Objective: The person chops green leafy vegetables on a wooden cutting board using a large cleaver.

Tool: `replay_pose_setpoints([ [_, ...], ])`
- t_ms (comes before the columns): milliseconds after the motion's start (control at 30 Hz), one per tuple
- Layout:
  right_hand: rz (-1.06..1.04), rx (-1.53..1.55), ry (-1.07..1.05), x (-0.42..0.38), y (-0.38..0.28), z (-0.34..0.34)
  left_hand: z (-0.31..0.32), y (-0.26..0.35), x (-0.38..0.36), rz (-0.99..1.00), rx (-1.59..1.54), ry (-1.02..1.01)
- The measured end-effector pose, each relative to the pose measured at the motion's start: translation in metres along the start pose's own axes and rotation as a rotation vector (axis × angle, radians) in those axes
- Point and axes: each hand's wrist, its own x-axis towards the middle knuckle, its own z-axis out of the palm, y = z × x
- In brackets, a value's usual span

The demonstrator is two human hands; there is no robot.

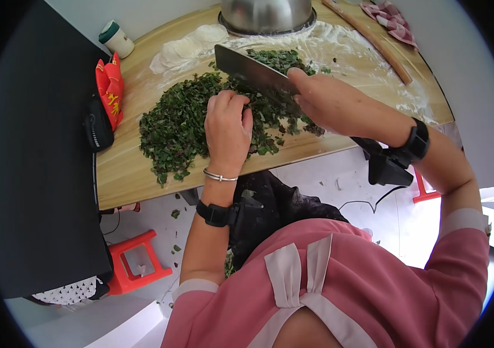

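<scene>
Left hand [228,129]: laid knuckles-up on the chopped greens [177,124], its fingers [232,103] curled together and pressed into the pile; nothing is gripped by them.
Right hand [331,103]: closed around the handle of the cleaver [255,72], the fingers clamped on it; the handle itself is hidden by the hand.
Cleaver: held with the broad blade tilted over the greens, just beyond the left hand's knuckles.
Chopped greens: spread in a wide dark heap across the middle of the wooden table [125,168], partly under both hands.
Flour: seen dusted over the far part of the table, beside the greens.
Dough wrappers [192,43]: stacked in pale rounds behind the greens.
Metal bowl [267,14]: set at the far edge of the table.
Rolling pin [368,37]: laid slantwise at the far right.
Red cloth [109,87]: laid at the left edge of the table.
Wrists: a silver bangle [219,176] and a dark band are worn on the left, a dark band on the right.
</scene>
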Motion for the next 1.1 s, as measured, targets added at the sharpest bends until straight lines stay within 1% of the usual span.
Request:
replay_pose_setpoints([
  [33,0.005,0.0,-0.001,-0.003,-0.004,-0.003,0.001,0.0,0.001,-0.001,0.011,-0.004],
  [100,0.051,-0.038,-0.193,-0.005,-0.01,-0.007,0.002,0.001,0.003,0.001,0.016,-0.005],
  [133,0.055,-0.041,-0.194,-0.005,-0.011,-0.007,0.002,0.002,0.003,-0.005,0.015,-0.019],
  [200,0.055,-0.012,-0.278,-0.003,-0.013,-0.006,0.002,0.001,0.004,-0.019,0.011,-0.033],
  [233,0.056,-0.014,-0.287,0.0,-0.015,-0.007,0.002,0.001,0.004,-0.016,0.004,-0.033],
  [300,0.188,0.03,-0.387,0.007,-0.019,-0.01,0.002,-0.001,0.005,-0.027,-0.008,-0.028],
  [433,0.156,0.027,-0.408,0.028,-0.029,-0.008,0.001,-0.003,0.006,-0.047,-0.032,-0.045],
  [500,0.309,0.028,-0.51,0.044,-0.037,-0.004,0.001,-0.002,0.008,-0.045,-0.038,-0.055],
  [533,0.31,0.03,-0.505,0.043,-0.027,0.008,0.0,-0.002,0.007,-0.046,-0.03,-0.063],
  [567,0.094,0.024,-0.282,0.042,-0.01,0.031,-0.001,-0.001,0.007,-0.046,-0.02,-0.072],
  [600,-0.121,0.017,-0.06,0.043,-0.013,0.035,-0.001,-0.002,0.006,-0.044,-0.016,-0.074],
  [633,-0.123,0.019,-0.057,0.042,-0.013,0.033,-0.001,-0.003,0.004,-0.034,-0.051,-0.06],
  [700,0.348,0.215,-0.216,0.038,-0.018,0.023,-0.005,-0.005,-0.001,-0.016,-0.084,-0.052],
  [733,0.35,0.217,-0.209,0.034,-0.018,0.017,-0.008,-0.006,-0.003,-0.023,-0.097,-0.045],
  [767,0.386,0.307,-0.225,0.028,-0.014,0.011,-0.01,-0.006,-0.004,-0.031,-0.11,-0.039],
  [800,0.42,0.398,-0.242,0.023,-0.011,0.006,-0.011,-0.005,-0.005,-0.083,-0.115,-0.036],
  [833,0.417,0.398,-0.241,0.019,-0.009,0.003,-0.011,-0.005,-0.004,-0.082,-0.114,-0.035],
  [900,0.235,0.175,-0.125,0.01,-0.008,0.001,-0.01,-0.005,-0.003,-0.028,-0.069,-0.04],
  [933,0.239,0.179,-0.126,0.007,-0.009,-0.001,-0.009,-0.005,-0.003,-0.028,-0.069,-0.046],
  [1000,0.085,0.006,-0.135,0.001,-0.013,-0.006,-0.006,-0.004,0.001,-0.024,-0.008,-0.055],
  [1033,0.089,0.005,-0.132,0.0,-0.014,-0.007,-0.006,-0.003,0.002,-0.02,-0.012,-0.055],
  [1100,0.039,-0.002,-0.267,0.0,-0.018,-0.009,-0.006,-0.002,0.003,-0.032,-0.002,-0.082],
])
